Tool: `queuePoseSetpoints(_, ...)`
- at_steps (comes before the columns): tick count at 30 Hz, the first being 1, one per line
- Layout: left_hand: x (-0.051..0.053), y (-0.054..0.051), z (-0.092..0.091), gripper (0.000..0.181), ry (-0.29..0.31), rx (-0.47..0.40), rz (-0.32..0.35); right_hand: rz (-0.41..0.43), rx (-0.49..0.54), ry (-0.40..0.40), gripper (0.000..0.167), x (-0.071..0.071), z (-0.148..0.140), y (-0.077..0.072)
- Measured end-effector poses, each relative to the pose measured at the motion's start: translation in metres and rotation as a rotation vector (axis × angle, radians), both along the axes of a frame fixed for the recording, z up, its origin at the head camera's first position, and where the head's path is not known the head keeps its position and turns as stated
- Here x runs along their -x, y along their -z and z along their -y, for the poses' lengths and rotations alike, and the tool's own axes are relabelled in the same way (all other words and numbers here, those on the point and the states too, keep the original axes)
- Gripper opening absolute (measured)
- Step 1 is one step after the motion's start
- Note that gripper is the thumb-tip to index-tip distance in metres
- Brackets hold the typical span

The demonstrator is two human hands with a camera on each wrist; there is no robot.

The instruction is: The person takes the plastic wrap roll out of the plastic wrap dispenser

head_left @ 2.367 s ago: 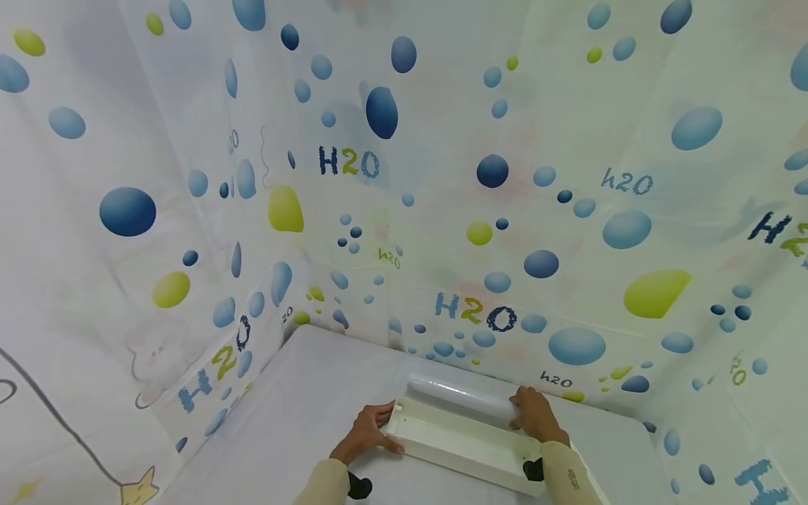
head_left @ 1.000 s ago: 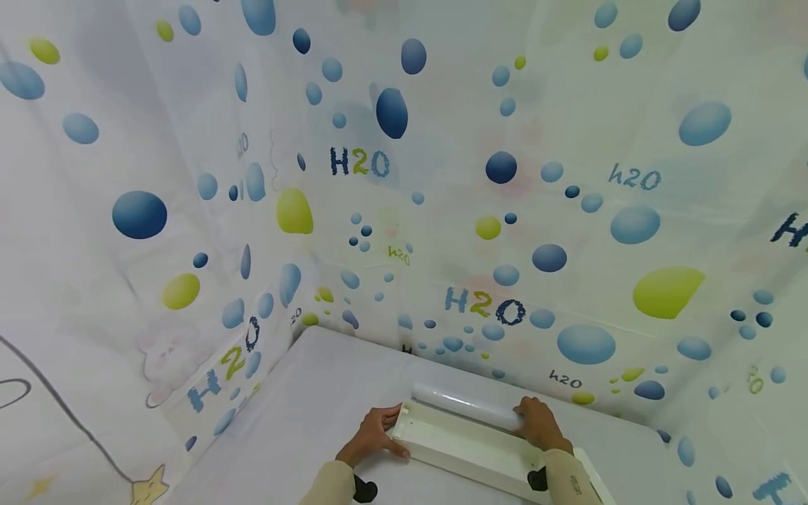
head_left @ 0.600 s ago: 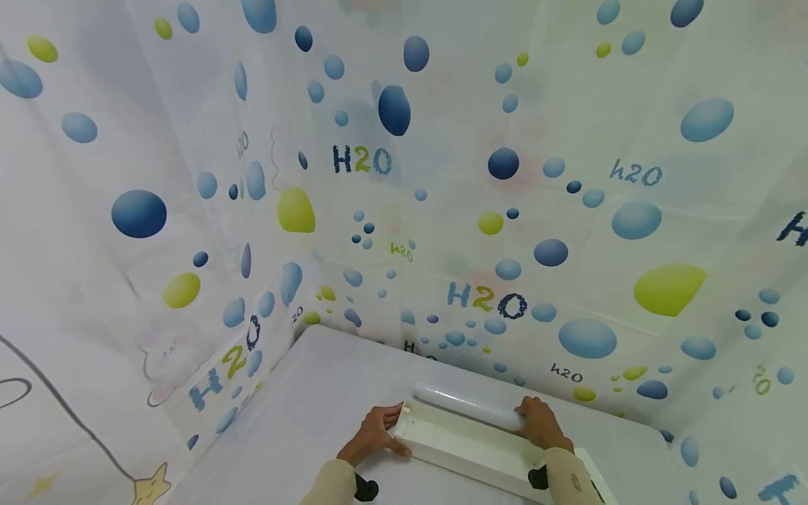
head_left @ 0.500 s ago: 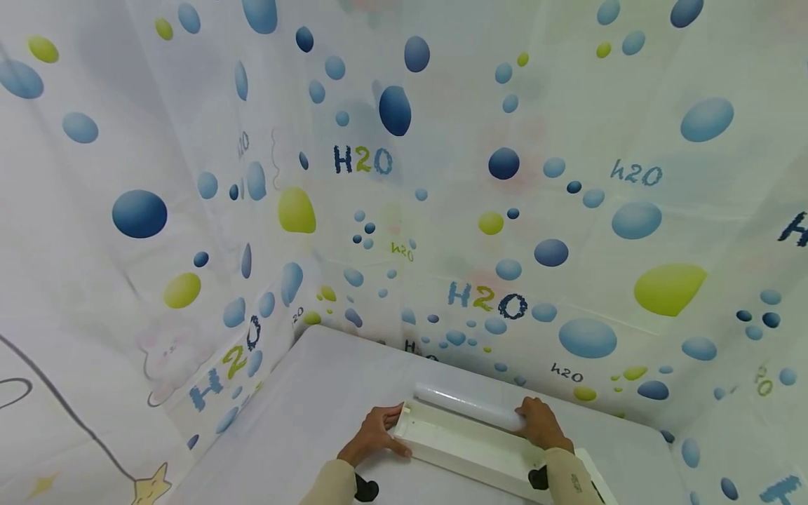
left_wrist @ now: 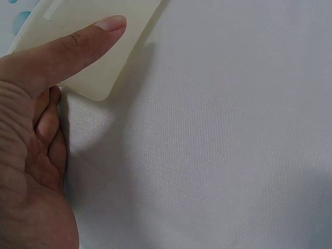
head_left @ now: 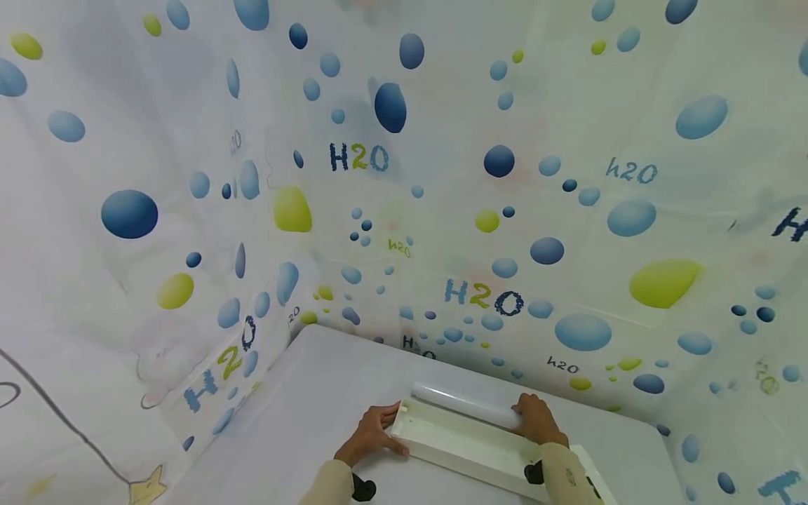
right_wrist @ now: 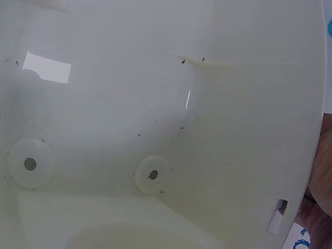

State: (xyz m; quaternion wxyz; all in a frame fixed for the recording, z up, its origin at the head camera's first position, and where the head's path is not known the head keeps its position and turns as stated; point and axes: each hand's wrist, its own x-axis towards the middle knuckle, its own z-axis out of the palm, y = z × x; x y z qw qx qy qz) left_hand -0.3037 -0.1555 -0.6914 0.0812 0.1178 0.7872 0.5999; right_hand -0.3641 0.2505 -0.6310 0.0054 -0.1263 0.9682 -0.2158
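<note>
A long cream-white plastic box (head_left: 467, 442) lies open side up on the white table. My left hand (head_left: 371, 435) grips its left end; in the left wrist view the thumb (left_wrist: 78, 49) lies across the cream end piece, the fingers beneath or behind it. Just beyond the box's far wall lies a roll of clear film (head_left: 463, 405). My right hand (head_left: 539, 419) holds the roll's right end, fingers curled over it. The right wrist view looks into the box, with two round holes in its inner surface; part of the right hand (right_wrist: 320, 181) shows outside its wall.
Another white piece (head_left: 592, 468) shows partly beneath the right sleeve. The white-covered table (head_left: 303, 407) stretches left of the box. Behind it and on both sides hang curtains (head_left: 442, 210) printed with blue and green drops.
Since the earliest frame, less of the roll shows above the box's far wall, and the right hand's fingers sit closer round its end. Over the last half second only the view shifts slightly.
</note>
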Motion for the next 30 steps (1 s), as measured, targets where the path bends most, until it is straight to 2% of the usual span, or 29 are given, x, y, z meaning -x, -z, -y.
queuePoseSetpoints(5,-0.001,-0.008,-0.007,0.116,-0.035,0.016,0.008,0.021,0.004,-0.017,0.056,0.013,-0.001,-0.007)
queuePoseSetpoints(6,-0.001,-0.010,-0.009,0.115,-0.032,0.028,-0.007,0.019,0.001,-0.019,0.055,0.016,-0.002,-0.007)
queuePoseSetpoints(12,0.002,-0.021,-0.023,0.111,-0.054,0.054,-0.015,0.001,-0.002,-0.045,0.050,0.033,-0.012,-0.006)
queuePoseSetpoints(15,0.005,-0.021,-0.028,0.111,-0.056,0.060,-0.022,-0.002,0.003,-0.057,0.050,0.039,-0.017,-0.005)
queuePoseSetpoints(18,0.006,-0.019,-0.027,0.111,-0.041,0.065,-0.052,0.003,0.005,-0.058,0.050,0.037,-0.017,-0.007)
queuePoseSetpoints(25,0.010,-0.014,-0.026,0.114,-0.059,0.023,0.000,0.054,-0.032,-0.034,0.052,0.036,-0.016,-0.012)
queuePoseSetpoints(30,0.011,-0.011,-0.025,0.116,-0.054,-0.004,0.007,0.042,-0.042,-0.053,0.051,0.034,-0.017,-0.012)
